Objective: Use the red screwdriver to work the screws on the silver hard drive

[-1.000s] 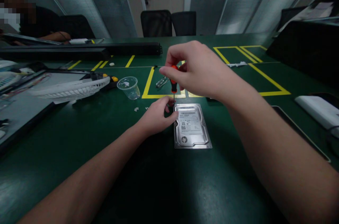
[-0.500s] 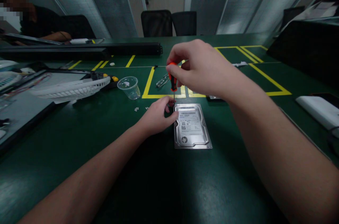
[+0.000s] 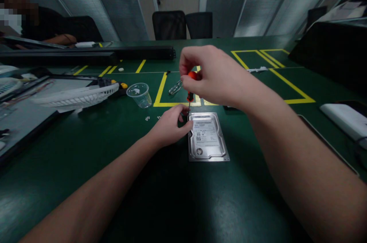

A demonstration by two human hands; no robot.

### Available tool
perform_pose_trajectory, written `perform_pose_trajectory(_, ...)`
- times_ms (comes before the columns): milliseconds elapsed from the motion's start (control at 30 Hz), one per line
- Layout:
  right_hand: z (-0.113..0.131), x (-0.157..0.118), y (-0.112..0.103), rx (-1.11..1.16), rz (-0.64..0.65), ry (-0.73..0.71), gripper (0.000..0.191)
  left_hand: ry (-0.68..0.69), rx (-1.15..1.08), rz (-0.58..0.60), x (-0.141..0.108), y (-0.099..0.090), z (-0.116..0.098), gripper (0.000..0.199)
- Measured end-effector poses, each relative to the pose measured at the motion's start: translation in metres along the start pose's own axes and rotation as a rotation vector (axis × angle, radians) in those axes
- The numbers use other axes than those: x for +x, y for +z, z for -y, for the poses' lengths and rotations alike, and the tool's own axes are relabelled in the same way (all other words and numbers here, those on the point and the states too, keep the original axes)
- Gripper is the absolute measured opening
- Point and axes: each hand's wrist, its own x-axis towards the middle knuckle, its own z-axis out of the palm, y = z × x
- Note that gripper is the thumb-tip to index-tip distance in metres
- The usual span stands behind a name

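A silver hard drive (image 3: 208, 136) with a white label lies flat on the green table. My right hand (image 3: 208, 72) grips a red-and-black screwdriver (image 3: 190, 97) by its handle, above the drive's far left corner. The shaft points down, and its tip meets that corner near my left fingers. My left hand (image 3: 173, 125) steadies the drive from its left side, thumb on the edge and forefinger curled by the screwdriver tip. Small pale bits (image 3: 147, 118) lie on the table left of my left hand. Beyond them stands a clear plastic cup (image 3: 139, 95) with something white inside.
A clear-handled tool (image 3: 175, 87) lies behind the screwdriver, inside yellow tape lines (image 3: 298, 86). To the left are a white fan-like frame (image 3: 77, 95) and long black bars (image 3: 143, 52). A white box-shaped item (image 3: 344, 120) lies right. Another person (image 3: 48, 25) sits far left.
The screwdriver handle has tilted slightly to the right, and my right hand's fingers have shifted around it. My left hand and the hard drive have stayed in place.
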Motion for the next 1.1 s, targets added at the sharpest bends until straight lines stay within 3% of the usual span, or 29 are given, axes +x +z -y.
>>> perform_pose_trajectory(600, 0.0004, 0.0029, 0.0022, 0.024, 0.054, 0.153, 0.021, -0.001, 0.020, -0.008, -0.0006, 0.0025, 0.0045, 0.036)
perform_pose_trajectory(900, -0.0045, 0.0023, 0.0019, -0.095, -0.042, 0.046, 0.014, -0.004, 0.006, -0.008, -0.0011, 0.0015, 0.0039, 0.033)
perform_pose_trajectory(1100, -0.0023, 0.0005, 0.0006, -0.093, -0.007, 0.009, 0.011, -0.008, 0.002, 0.001, -0.0004, 0.0010, 0.0019, 0.035)
